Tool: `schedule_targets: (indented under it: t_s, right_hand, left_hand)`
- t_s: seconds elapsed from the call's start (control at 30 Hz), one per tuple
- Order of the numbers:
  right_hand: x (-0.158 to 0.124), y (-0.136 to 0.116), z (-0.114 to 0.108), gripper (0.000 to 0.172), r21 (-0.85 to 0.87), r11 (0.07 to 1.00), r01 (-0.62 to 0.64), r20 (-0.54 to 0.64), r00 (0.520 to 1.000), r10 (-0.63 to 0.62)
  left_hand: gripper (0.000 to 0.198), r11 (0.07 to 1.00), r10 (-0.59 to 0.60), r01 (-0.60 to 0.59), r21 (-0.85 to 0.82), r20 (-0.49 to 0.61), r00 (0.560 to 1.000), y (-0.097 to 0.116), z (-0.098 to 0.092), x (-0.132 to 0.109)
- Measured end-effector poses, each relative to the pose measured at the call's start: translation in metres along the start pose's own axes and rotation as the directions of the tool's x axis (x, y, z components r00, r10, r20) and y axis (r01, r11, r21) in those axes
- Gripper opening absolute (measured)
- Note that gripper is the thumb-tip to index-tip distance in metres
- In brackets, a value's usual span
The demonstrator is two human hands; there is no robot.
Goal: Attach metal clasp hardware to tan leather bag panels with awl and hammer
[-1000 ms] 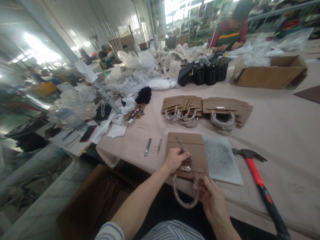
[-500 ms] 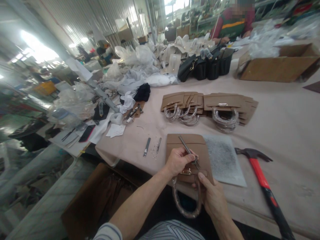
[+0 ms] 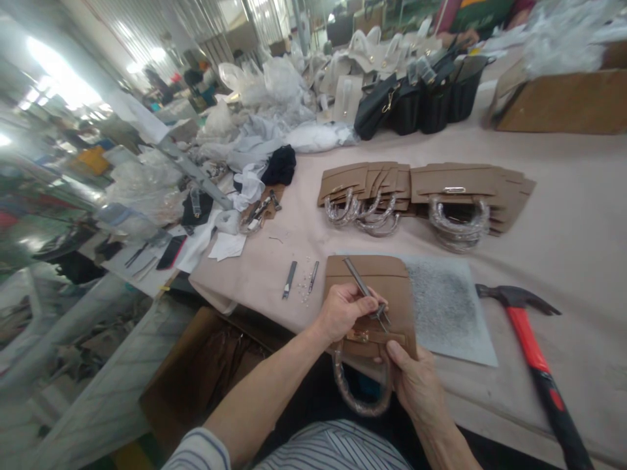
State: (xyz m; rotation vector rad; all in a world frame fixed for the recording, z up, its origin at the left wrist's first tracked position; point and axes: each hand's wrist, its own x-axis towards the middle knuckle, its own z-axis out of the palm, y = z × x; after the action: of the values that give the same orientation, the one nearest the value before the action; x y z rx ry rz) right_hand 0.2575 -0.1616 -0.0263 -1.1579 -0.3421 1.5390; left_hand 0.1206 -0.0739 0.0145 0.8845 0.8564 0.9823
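A brown leather panel (image 3: 367, 269) lies at the table's near edge, partly over a grey slab (image 3: 443, 310). Its handle (image 3: 363, 408), wrapped in clear film, hangs toward my body, beside a strap with a metal clasp (image 3: 360, 336). My left hand (image 3: 343, 310) is closed round a slim metal tool (image 3: 359, 277), whose forked tip points down near the strap. With thumb on top and fingers underneath, my right hand (image 3: 414, 375) grips the panel's lower right edge. The exact contact of the tool's tip is too small to tell.
A hammer (image 3: 531, 356) with a red and black handle lies at the right. Left of the panel are a flat tool (image 3: 289, 281) and a thin punch (image 3: 313, 277). Further back sit stacked brown panels (image 3: 453, 183), black bags (image 3: 434, 104), and a cardboard box (image 3: 563, 101); a person's hand (image 3: 467, 37) shows behind.
The view has shifted, so the table's objects appear displaced. Both hands keep their holds, and the tool stays near the strap with its top leaning slightly further left.
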Motion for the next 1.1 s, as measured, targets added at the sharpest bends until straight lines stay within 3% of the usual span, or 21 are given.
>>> schedule_targets:
  t_s: [0.17,0.73,1.1]
  right_hand:
    - [0.002,0.001,0.001,0.046,-0.003,1.0,-0.013,-0.001,1.0,0.013]
    - [0.007,0.003,0.0,0.046,-0.098,0.995,0.016,0.016,1.0,-0.015]
    - [0.005,-0.008,-0.005,0.044,-0.212,0.977,0.031,0.142,0.99,-0.001]
  left_hand:
    - [0.044,1.0,0.022,-0.023,0.014,0.035,0.999,-0.003,-0.005,-0.001]
    - [0.048,0.989,0.014,-0.012,0.148,-0.01,1.0,0.003,-0.004,-0.002]
    - [0.044,0.989,0.023,-0.014,0.147,-0.059,0.998,0.015,0.001,-0.011]
